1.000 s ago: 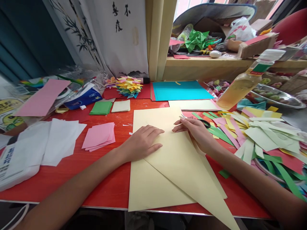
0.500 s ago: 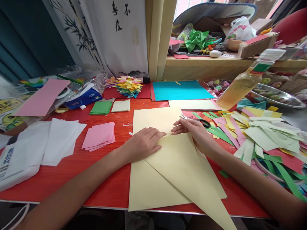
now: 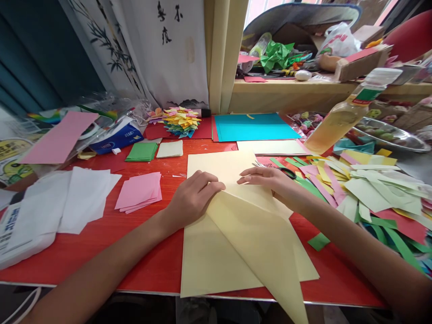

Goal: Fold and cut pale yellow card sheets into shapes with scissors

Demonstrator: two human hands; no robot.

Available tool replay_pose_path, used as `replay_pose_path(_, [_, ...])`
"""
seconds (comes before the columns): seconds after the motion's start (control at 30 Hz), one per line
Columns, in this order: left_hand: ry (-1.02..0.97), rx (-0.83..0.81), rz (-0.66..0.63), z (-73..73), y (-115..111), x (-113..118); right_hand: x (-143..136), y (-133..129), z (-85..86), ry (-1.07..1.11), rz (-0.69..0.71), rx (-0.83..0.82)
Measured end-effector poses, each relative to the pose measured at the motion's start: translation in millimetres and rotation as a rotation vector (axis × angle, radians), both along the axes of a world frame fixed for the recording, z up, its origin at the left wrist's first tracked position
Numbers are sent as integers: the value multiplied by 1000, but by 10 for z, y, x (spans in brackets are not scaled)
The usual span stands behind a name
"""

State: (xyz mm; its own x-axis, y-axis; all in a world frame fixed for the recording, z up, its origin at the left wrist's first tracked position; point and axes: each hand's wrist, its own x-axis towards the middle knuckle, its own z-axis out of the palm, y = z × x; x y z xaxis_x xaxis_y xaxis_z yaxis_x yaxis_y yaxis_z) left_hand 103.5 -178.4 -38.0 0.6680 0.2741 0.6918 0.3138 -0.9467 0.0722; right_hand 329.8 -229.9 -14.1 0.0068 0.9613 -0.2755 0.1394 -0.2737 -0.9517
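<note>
A large pale yellow sheet of paper point(image 3: 212, 265) lies on the red table, partly over its front edge. Across it slants a folded flap point(image 3: 259, 243) of pale yellow paper, its narrow tip hanging past the edge. My left hand point(image 3: 195, 198) is closed, thumb and fingers pinching the flap's upper left corner. Above the upper right of the paper, my right hand point(image 3: 266, 180) has its fingers stretched out, with no grip on anything; whether it touches the paper is unclear. Scissors point(image 3: 287, 173) with black handles lie just behind my right hand, partly hidden.
Pink squares point(image 3: 140, 192), green squares point(image 3: 141, 152) and white sheets point(image 3: 89, 198) lie left. Coloured paper strips point(image 3: 381, 184) heap up at right beside a bottle point(image 3: 337, 117). Blue sheets point(image 3: 256, 127) and a paper-flower ball point(image 3: 182, 121) sit at the back.
My left hand has shifted slightly left and drawn its fingers into a pinch on the flap. My right hand has flattened, and the flap's hanging tip has swung left.
</note>
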Motion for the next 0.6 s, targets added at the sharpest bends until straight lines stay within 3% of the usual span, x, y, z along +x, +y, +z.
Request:
replay_pose_path(0.1, [-100,-78,-48,44,-13,-22,76,-19,61,-49,161,-25])
replay_pose_path(0.2, [-129,-201,-107,72,-2,-50,153,-9,85,-44,201,-60])
replay_pose_path(0.3, [-129,-318,-144,78,56,-96,248,41,62,-84,104,-42])
replay_pose_path(0.43, [-117,-325,-170,39,216,-157,396,132,-24,-305,-101,91])
replay_pose_path(0.6, [173,-328,-190,25,374,-186,426,164,-132,-615,-83,305])
